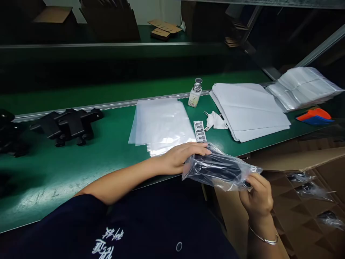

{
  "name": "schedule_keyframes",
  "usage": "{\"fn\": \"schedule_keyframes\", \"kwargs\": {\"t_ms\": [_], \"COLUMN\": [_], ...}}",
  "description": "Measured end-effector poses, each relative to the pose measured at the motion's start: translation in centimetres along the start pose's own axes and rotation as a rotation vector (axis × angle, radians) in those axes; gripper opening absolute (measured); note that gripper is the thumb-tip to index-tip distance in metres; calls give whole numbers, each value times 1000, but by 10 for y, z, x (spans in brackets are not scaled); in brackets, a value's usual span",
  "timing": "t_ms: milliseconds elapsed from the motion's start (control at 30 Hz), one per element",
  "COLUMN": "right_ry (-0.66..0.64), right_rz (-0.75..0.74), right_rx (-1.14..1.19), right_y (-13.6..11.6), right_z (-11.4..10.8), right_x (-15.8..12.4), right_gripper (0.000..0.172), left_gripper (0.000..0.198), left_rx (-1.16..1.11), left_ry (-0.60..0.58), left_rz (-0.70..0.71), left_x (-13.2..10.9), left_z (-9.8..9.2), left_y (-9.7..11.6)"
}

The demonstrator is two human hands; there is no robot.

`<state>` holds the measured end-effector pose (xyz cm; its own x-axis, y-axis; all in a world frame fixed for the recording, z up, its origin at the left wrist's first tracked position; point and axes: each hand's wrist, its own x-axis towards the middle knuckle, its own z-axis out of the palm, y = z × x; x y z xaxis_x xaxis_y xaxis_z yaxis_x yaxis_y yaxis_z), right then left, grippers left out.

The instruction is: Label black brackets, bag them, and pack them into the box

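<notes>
A black part in a clear plastic bag (218, 168) is held level over the table's front edge. My left hand (183, 155) grips the bag's left end, its fingers lying across the top. At the other end, my right hand (257, 192) pinches the plastic. The exact kind of part is blurred by the film. Just beyond my left hand lies a stack of flat clear bags (164, 122). A sheet of printed labels (199, 131) lies close behind the held bag.
Black parts (71, 124) sit at the left. A small bottle (195, 94), crumpled white item (216, 120), white sheets (250, 109), packed film (304, 86) and an orange-and-blue object (315, 116) line the green table (107, 158). A divided carton (296, 212) with bagged items stands lower right.
</notes>
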<state>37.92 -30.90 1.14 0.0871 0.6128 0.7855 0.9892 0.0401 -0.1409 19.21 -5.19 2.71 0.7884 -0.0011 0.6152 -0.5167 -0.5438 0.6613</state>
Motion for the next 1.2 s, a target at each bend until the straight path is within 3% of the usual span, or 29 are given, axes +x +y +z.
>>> {"fn": "schedule_keyframes", "kwargs": {"t_ms": [167,367,500,667,767,967,1200], "right_ry": [126,170,167,183,202,167,220], "right_rz": [-98,-114,-116,-54,-11,-115,-113], "right_rx": [-163,-241,-236,-210,-222,-257,-291], "right_y": [3,6,10,16,16,6,3], "right_z": [15,22,24,25,23,13,9], "right_x": [-10,-19,-23,-39,-43,-33,-44], "right_gripper": [24,31,29,29,28,26,29], "left_gripper": [43,30,23,31,37,37,12], "left_rx": [329,532,541,278,230,125,95], "left_ry": [112,190,107,-31,-27,25,-161], "left_rz": [228,359,267,66,76,127,45], "left_x": [-6,-6,-13,-21,-21,-15,-6], "left_z": [7,9,9,10,11,13,18], "left_y": [-7,-8,-13,-19,-18,-12,-8]}}
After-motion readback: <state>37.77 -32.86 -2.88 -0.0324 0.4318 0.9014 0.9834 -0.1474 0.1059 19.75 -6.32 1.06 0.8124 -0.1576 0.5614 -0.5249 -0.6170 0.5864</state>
